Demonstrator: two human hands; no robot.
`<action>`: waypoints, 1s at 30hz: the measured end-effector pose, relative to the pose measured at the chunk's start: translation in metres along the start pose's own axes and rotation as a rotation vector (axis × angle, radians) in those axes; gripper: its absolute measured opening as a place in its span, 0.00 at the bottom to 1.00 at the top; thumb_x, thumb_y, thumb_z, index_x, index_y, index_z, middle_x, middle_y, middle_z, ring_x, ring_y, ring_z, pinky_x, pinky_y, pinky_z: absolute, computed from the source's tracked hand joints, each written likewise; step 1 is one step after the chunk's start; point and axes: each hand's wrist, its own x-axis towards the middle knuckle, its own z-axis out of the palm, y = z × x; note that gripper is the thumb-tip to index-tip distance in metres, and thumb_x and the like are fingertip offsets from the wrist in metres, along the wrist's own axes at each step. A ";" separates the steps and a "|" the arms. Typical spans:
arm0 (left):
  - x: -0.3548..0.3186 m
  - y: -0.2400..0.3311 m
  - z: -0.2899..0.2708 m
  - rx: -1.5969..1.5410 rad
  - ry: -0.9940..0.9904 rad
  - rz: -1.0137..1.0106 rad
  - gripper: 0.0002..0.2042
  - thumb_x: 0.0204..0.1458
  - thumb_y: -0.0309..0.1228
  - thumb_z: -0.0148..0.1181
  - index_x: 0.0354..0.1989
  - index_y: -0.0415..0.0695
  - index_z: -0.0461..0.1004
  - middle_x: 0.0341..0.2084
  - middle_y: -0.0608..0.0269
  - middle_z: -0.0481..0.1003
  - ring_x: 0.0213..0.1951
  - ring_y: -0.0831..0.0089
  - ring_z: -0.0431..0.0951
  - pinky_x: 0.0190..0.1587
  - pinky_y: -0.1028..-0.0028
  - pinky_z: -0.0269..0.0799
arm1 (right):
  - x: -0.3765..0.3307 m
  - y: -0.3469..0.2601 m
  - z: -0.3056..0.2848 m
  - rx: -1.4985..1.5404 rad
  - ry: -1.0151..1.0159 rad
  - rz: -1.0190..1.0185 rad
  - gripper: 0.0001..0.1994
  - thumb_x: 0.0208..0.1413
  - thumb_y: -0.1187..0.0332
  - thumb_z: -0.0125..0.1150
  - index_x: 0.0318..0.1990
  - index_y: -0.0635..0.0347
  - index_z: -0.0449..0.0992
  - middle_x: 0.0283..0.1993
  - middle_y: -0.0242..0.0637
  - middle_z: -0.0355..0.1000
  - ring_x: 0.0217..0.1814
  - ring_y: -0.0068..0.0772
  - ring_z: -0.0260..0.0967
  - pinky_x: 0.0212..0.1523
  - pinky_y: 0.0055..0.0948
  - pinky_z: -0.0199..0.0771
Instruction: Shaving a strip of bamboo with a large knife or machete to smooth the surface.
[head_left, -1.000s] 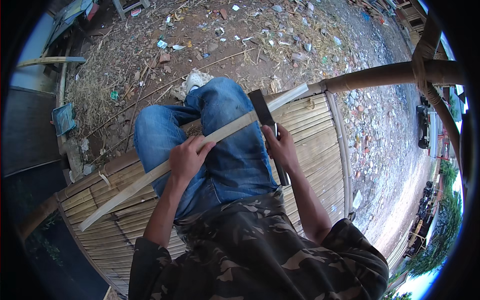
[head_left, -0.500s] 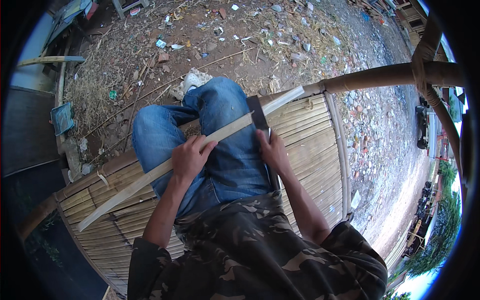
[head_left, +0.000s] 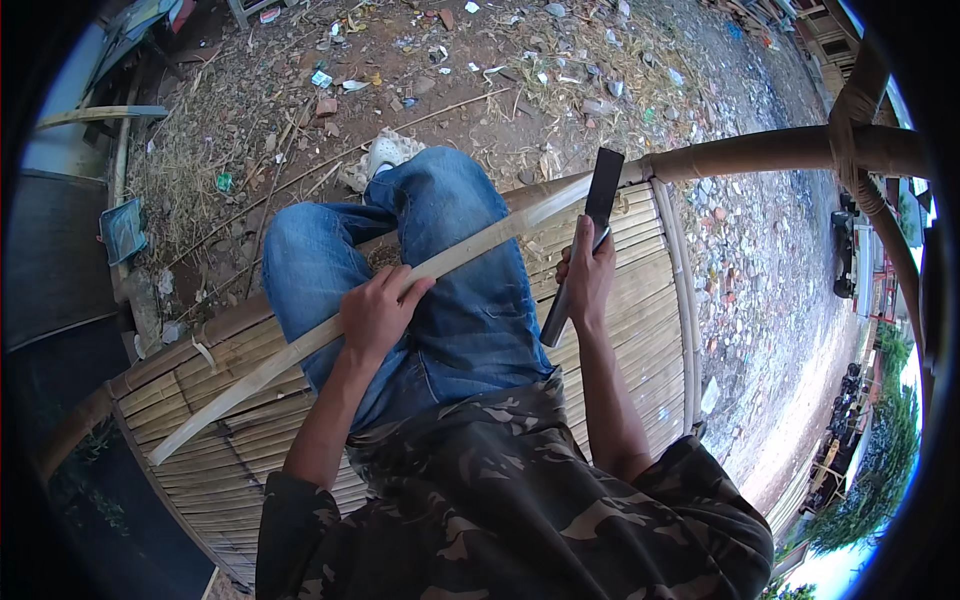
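Across my thighs lies a long pale bamboo strip (head_left: 468, 250), running from lower left up to the right. My left hand (head_left: 376, 314) is closed over its middle, with the thumb along the top. In my right hand (head_left: 590, 272) is a machete (head_left: 604, 186) with a broad, dark, square-ended blade and a dark tubular handle. The fingers wrap round the handle near the blade, which points up and away from me. In this view the blade covers the strip's far right end; whether they touch I cannot tell.
I sit on a bamboo-slat bench (head_left: 635, 300) framed by thick bamboo poles. A round pole (head_left: 740, 158) runs along its far right edge to a lashed post. Beyond lies littered ground (head_left: 430, 95) with stones and dry grass. A blue basket (head_left: 123, 232) stands at the left.
The machete has moved right and outward along the strip, to its far end. My right hand has moved up and right with it. My left hand stays nearly in place on the strip.
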 end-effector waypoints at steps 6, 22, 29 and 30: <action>0.002 -0.007 -0.001 -0.088 -0.068 -0.063 0.18 0.55 0.47 0.59 0.28 0.42 0.74 0.22 0.57 0.76 0.23 0.56 0.78 0.24 0.62 0.71 | -0.020 0.017 0.002 -0.193 -0.430 0.177 0.19 0.63 0.50 0.52 0.39 0.60 0.69 0.22 0.35 0.67 0.16 0.21 0.64 0.16 0.25 0.65; 0.014 0.003 0.009 0.003 -0.270 -0.026 0.19 0.55 0.44 0.58 0.43 0.39 0.74 0.28 0.52 0.78 0.29 0.54 0.80 0.29 0.61 0.75 | 0.003 0.029 -0.007 -0.452 -0.263 0.025 0.21 0.61 0.50 0.53 0.35 0.63 0.68 0.16 0.35 0.64 0.14 0.27 0.64 0.16 0.30 0.65; 0.011 0.003 0.016 0.022 -0.214 0.010 0.16 0.56 0.43 0.58 0.41 0.41 0.73 0.24 0.54 0.76 0.27 0.54 0.79 0.27 0.60 0.75 | -0.031 0.035 0.007 -0.696 -0.347 -0.311 0.23 0.61 0.51 0.52 0.43 0.67 0.71 0.31 0.61 0.72 0.39 0.65 0.71 0.40 0.48 0.69; 0.010 0.002 0.016 0.004 -0.187 0.008 0.16 0.56 0.43 0.58 0.40 0.41 0.73 0.24 0.54 0.76 0.27 0.54 0.79 0.27 0.60 0.74 | -0.011 0.033 0.001 -0.703 -0.360 -0.206 0.22 0.61 0.51 0.52 0.42 0.66 0.71 0.30 0.60 0.72 0.36 0.62 0.72 0.37 0.48 0.70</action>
